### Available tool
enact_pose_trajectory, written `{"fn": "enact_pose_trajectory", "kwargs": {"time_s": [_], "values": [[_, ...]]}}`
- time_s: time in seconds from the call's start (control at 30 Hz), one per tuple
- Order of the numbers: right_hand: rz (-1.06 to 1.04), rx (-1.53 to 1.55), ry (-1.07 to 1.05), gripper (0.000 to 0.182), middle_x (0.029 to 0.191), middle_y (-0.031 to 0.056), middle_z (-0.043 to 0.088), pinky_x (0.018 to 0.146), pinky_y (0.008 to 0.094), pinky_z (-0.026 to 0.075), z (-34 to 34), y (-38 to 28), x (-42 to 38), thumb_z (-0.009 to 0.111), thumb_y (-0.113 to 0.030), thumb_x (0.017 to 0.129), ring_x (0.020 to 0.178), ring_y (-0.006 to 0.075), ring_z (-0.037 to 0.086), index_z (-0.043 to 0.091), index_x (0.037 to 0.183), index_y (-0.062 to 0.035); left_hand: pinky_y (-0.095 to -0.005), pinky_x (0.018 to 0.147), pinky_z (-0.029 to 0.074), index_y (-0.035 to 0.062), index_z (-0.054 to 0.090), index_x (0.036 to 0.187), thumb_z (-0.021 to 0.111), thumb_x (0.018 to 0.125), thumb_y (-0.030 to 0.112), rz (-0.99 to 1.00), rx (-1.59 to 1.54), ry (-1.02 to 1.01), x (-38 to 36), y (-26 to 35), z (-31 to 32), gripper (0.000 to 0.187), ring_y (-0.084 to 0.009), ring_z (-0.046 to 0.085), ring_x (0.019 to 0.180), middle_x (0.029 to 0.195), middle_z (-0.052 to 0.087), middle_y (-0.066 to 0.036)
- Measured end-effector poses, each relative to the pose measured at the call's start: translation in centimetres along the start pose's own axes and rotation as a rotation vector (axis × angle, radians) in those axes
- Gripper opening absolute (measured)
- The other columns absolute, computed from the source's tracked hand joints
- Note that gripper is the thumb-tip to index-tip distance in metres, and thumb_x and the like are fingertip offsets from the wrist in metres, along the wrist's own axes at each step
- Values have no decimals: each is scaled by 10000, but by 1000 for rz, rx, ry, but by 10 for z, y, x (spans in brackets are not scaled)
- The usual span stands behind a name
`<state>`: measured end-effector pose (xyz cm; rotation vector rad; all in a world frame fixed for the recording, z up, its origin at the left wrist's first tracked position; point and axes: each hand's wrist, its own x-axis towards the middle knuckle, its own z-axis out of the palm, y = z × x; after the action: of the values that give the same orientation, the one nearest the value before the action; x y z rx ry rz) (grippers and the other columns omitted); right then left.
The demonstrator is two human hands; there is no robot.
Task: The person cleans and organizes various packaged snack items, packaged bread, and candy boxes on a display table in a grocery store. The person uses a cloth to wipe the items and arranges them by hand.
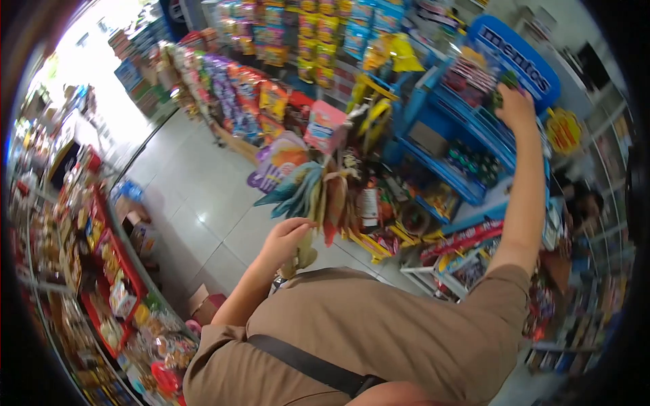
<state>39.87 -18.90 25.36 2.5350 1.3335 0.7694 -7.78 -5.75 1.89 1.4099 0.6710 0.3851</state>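
My right hand (516,107) reaches up to the top tier of a blue display rack (433,101) with a "mentos" sign (518,57). Its fingers are curled at a small green item (509,80), whose kind is too blurred to tell. Striped packs (474,73) lie just left of it on the same tier. Low in front of my body, my left hand (288,238) is closed, with thumb and fingers together. Something pale green (306,252) shows below the fingers, partly hidden. Right beside this hand hangs a bunch of blue, yellow and orange packets (318,193).
Snack bags (237,95) hang in a long row at the back left, with more strips (317,40) above. A red-edged shelf (112,271) of goods runs along the left. Cardboard boxes (203,304) stand on the tiled floor (196,196). Dark bottle tops (474,162) fill a lower tier.
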Motion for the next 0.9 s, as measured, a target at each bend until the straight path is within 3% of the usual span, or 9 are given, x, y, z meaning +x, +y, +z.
{"fn": "enact_pose_trajectory", "kwargs": {"time_s": [0.13, 0.27, 0.3, 0.4, 0.43, 0.57, 0.67, 0.9], "values": [[73, 28, -38, 427, 829, 142, 619, 941, 489, 328, -20, -4, -7, 645, -159, 681, 873, 313, 583, 475, 1070, -110, -236, 757, 395, -1, 613, 1002, 487, 883, 164, 7, -16, -18, -1, -1, -1, 239, -92, 503, 826, 892, 593, -13], [140, 181, -75, 426, 843, 145, 629, 862, 425, 405, -43, 0, -11, 655, -165, 651, 882, 324, 580, 495, 1038, -90, -223, 722, 396, 6, 616, 995, 489, 884, 169, 9, -22, -18, 2, 1, 3, 235, -72, 499, 788, 877, 589, 7], [152, 263, -90, 457, 906, 161, 621, 807, 397, 437, -45, 5, -10, 665, -171, 635, 917, 329, 574, 499, 1050, -79, -222, 719, 396, 6, 616, 997, 491, 885, 172, 8, -36, -20, 2, 0, 4, 236, -71, 499, 785, 872, 587, 9], [122, 372, -28, 493, 990, 180, 599, 805, 398, 440, -35, 26, 1, 668, -170, 634, 949, 335, 566, 489, 1082, -68, -222, 711, 397, 7, 614, 999, 494, 889, 181, 47, -37, -7, 4, -2, 7, 239, -70, 502, 780, 860, 583, 12], [116, 358, -124, 512, 1063, 186, 573, 818, 391, 438, -39, 30, 7, 662, -161, 645, 971, 337, 557, 480, 1113, -59, -228, 735, 397, 4, 613, 1000, 494, 891, 178, 29, -50, -22, 4, -3, 7, 237, -79, 505, 808, 879, 588, 2], [104, 290, -133, 547, 1118, 164, 565, 850, 388, 442, -34, 32, 21, 654, -156, 669, 1008, 319, 549, 470, 1175, -65, -240, 783, 395, -3, 610, 1004, 494, 896, 173, -14, -84, -47, 4, -3, 7, 236, -95, 511, 865, 918, 599, -21], [78, 176, -50, 530, 1096, 162, 567, 828, 409, 446, -23, 34, 27, 640, -154, 680, 999, 331, 545, 455, 1171, -80, -239, 783, 392, -4, 609, 1006, 494, 895, 175, -19, -103, -49, 2, -2, 6, 240, -96, 508, 862, 919, 599, -23], [161, 34, -185, 615, 1124, 121, 575, 841, 436, 452, -21, 25, 31, 684, -195, 694, 1035, 286, 550, 411, 1236, -101, -233, 757, 392, -2, 614, 994, 499, 891, 180, 9, -85, -33, -3, -4, 3, 239, -88, 501, 826, 893, 591, -11]]}}
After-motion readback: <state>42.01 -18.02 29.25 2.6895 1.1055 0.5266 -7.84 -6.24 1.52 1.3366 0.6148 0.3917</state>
